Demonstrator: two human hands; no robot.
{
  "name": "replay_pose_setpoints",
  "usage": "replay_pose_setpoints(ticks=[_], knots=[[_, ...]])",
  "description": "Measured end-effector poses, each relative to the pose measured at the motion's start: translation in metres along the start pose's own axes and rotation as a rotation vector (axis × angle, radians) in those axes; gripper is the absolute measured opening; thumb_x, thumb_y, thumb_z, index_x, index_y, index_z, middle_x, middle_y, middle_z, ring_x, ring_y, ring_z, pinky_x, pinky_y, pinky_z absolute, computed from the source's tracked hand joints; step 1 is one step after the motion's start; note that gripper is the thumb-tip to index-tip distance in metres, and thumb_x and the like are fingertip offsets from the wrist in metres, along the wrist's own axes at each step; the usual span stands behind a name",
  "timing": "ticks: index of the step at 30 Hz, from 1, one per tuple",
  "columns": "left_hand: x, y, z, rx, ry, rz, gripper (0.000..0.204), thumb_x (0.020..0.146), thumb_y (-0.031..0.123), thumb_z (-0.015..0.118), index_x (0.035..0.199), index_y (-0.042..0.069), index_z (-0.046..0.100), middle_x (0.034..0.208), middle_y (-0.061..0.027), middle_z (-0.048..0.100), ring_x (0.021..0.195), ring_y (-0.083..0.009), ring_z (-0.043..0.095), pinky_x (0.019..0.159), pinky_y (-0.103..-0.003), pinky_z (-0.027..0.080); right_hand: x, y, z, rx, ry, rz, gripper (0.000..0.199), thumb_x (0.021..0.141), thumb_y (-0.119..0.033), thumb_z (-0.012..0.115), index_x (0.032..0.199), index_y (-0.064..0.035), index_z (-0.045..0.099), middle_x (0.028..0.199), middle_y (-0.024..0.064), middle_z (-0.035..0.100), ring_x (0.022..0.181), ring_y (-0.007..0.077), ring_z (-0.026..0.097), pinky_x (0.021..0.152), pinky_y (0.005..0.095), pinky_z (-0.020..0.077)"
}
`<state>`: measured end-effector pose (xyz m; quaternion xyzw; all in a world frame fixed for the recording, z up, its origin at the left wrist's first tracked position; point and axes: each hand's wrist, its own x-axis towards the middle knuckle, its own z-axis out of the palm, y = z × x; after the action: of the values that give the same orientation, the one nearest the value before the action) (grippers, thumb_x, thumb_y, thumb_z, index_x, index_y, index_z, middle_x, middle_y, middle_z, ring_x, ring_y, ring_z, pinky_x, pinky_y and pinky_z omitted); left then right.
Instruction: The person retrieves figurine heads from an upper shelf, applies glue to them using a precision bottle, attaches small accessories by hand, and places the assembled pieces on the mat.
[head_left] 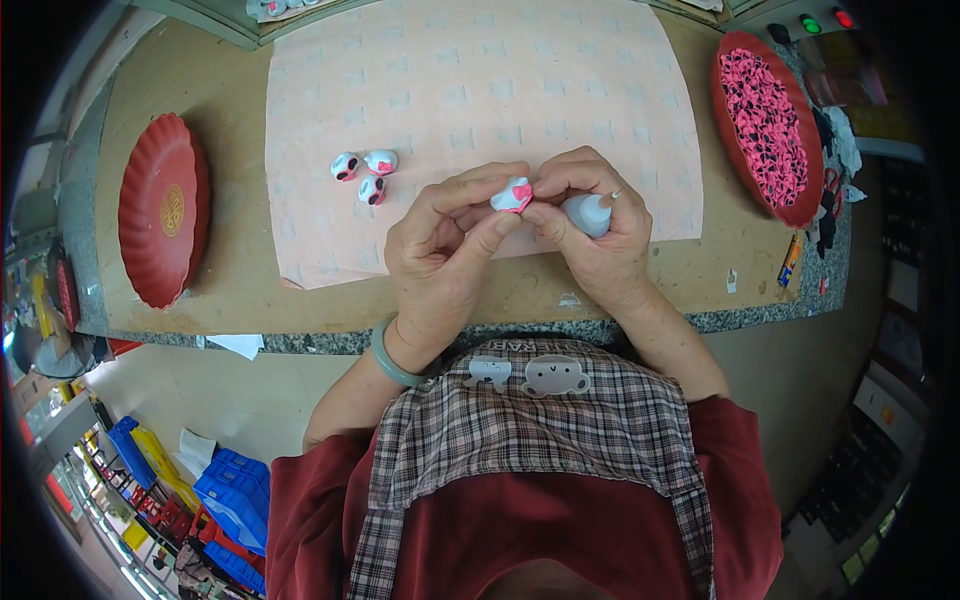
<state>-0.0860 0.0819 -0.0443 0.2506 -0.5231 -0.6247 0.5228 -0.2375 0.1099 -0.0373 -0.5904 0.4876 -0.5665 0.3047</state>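
Note:
Between my two hands is a small white toy head (507, 196) with pink trim or a bow. My left hand (437, 235) pinches it from the left with thumb and fingers. My right hand (618, 250) presses its thumb and index fingertips to the pink side, while its other fingers are curled around a small squeeze bottle (583, 217) with a thin tip. To the left of my hands, three similar toy heads lie in a group: one (345, 167), a second (382, 162) and a third (372, 189). They are white with black and pink parts.
A pale pink patterned sheet (580, 90) covers the middle of the table. A red scalloped tray (150, 260) stands at left. Another red tray (803, 214) at right holds many pink-and-black pieces. Near it lie an orange-and-blue tube (790, 262) and dark scraps (826, 235).

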Motion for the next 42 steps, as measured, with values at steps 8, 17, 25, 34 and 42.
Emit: replay_pose_setpoints(ticks=[8,17,25,34,42], knots=[[-0.001,0.0,-0.001,0.042,-0.035,0.01,0.025,0.083,-0.011,0.055,0.107,-0.006,0.053,0.115,-0.0219,0.057,0.103,-0.0203,0.058,0.084,-0.029,0.052,0.006,0.005,-0.008,0.096,-0.106,0.039,0.016,0.073,0.002,0.07,0.081,-0.0023,0.056,0.077,0.0043,0.057,0.07,0.0125,0.054,0.063,0.0244,0.0443],[-0.001,0.0,-0.002,0.014,-0.032,-0.041,0.026,0.082,-0.011,0.056,0.108,-0.006,0.054,0.114,-0.0204,0.057,0.102,-0.0199,0.059,0.086,-0.028,0.051,0.008,0.008,-0.014,0.094,-0.171,0.023,0.016,0.074,0.001,0.069,0.081,-0.0029,0.055,0.075,0.0026,0.056,0.069,0.0108,0.053,0.061,0.0236,0.0432],[-0.001,0.002,-0.001,0.039,0.0,-0.145,0.026,0.082,-0.008,0.059,0.108,-0.006,0.056,0.108,-0.0156,0.061,0.097,-0.016,0.06,0.082,-0.025,0.051,0.013,0.0,-0.022,0.203,-0.252,0.314,0.015,0.075,-0.001,0.069,0.08,-0.0031,0.054,0.074,-0.0003,0.054,0.068,0.0069,0.05,0.059,0.0221,0.0422],[-0.002,0.001,-0.002,0.065,0.028,-0.211,0.031,0.083,-0.005,0.06,0.114,-0.006,0.056,0.105,-0.0144,0.063,0.09,-0.0142,0.061,0.079,-0.024,0.051,0.019,0.002,-0.026,0.172,-0.33,0.31,0.014,0.075,-0.003,0.068,0.081,-0.0029,0.055,0.075,-0.001,0.055,0.069,0.0076,0.051,0.062,0.0224,0.0429],[0.0,0.003,0.003,0.075,0.025,-0.139,0.033,0.083,-0.007,0.059,0.115,-0.006,0.055,0.11,-0.0166,0.061,0.095,-0.0158,0.061,0.081,-0.025,0.051,0.018,0.005,-0.022,0.14,-0.276,0.266,0.016,0.073,-0.003,0.071,0.08,-0.0021,0.056,0.074,0.0001,0.058,0.071,0.0096,0.053,0.069,0.024,0.0441]])
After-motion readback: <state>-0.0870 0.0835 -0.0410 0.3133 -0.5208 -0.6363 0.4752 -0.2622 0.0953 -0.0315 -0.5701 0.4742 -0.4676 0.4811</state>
